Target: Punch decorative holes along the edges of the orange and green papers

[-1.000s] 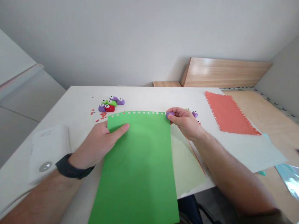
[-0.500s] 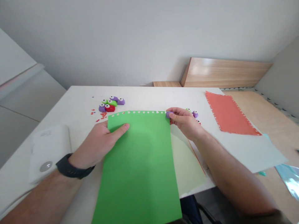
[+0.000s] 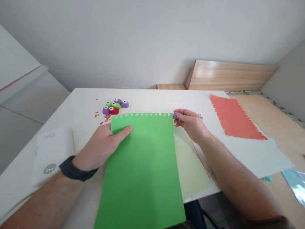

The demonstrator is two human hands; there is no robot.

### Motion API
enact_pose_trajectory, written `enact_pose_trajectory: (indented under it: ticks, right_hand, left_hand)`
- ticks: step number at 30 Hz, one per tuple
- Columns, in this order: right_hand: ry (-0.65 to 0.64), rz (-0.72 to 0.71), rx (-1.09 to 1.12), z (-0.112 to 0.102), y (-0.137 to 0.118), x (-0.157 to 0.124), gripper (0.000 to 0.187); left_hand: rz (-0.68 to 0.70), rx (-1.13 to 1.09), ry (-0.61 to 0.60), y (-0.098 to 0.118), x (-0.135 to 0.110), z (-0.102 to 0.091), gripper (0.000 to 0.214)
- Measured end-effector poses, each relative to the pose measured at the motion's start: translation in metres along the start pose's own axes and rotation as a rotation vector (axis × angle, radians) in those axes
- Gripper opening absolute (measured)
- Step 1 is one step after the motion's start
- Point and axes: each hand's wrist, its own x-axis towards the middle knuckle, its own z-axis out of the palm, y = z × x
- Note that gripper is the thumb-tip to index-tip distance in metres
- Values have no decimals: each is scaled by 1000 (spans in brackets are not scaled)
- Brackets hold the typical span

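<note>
A green sheet of paper is held up in front of me, with a row of small punched shapes along its top edge. My left hand pinches its left side, thumb flat on the front and fingers hidden behind. Between the thumb and fingers of my right hand is a small purple craft punch. The punch sits just beside the sheet's top right corner; whether it touches the paper I cannot tell.
Several googly-eyed punches stand at the back left near red paper scraps. An orange sheet with punched edges lies to the right. Pale paper is under my right forearm. A white device rests at left.
My right hand and the purple punch have moved slightly right, off the sheet's corner. A further punched shape shows near that corner. The left hand still grips the sheet.
</note>
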Motion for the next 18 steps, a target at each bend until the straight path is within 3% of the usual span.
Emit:
enact_pose_trajectory:
  ticks: [9, 18]
  right_hand:
    - [72, -90, -180, -4, 2, 2, 33]
    - [140, -402, -677, -13, 11, 6, 37]
  left_hand:
    - [-19, -5, 18, 3, 0, 1, 44]
    - [-36, -48, 24, 1, -1, 0, 48]
